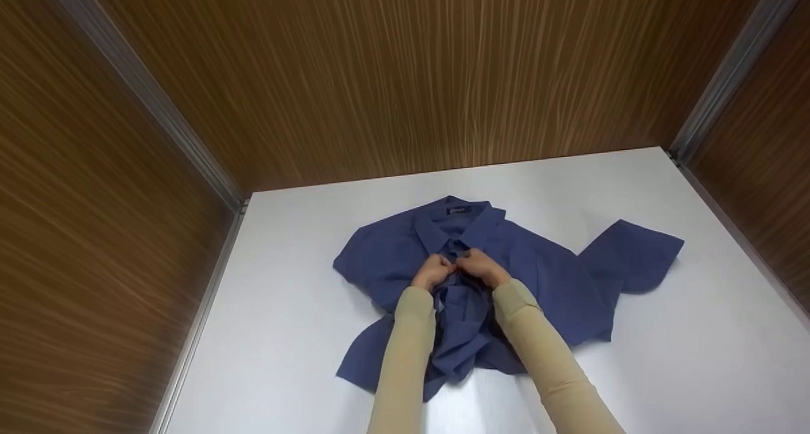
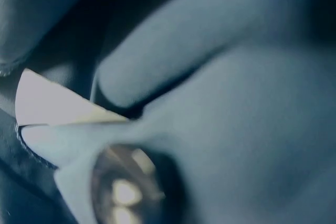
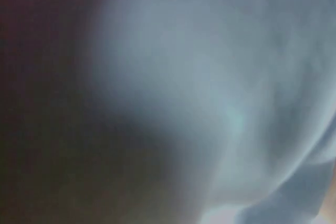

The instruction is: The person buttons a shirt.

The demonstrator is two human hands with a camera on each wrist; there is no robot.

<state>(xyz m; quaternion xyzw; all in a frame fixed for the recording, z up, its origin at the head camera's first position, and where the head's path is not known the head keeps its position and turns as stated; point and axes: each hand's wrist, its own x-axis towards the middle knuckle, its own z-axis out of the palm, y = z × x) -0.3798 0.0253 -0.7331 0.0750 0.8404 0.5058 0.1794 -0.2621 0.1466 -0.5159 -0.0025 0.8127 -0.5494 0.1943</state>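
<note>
Shirt front [image 1: 461, 301] in both grips [image 1: 433, 271] [image 1: 483, 267]

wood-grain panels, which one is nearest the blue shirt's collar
The far panel, rising at the back edge of the white table beyond the collar; the left panel and right panel stand off to the sides, farther away.

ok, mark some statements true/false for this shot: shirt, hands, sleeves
1. The blue shirt lies on a white table. True.
2. The left hand and right hand both grip the shirt front. True.
3. The hands are far apart, at opposite shirt edges. False: they're close together, just below the collar.
4. A dark label shows inside the collar. True.
5. The person's sleeves are black. False: beige sleeves.
</note>
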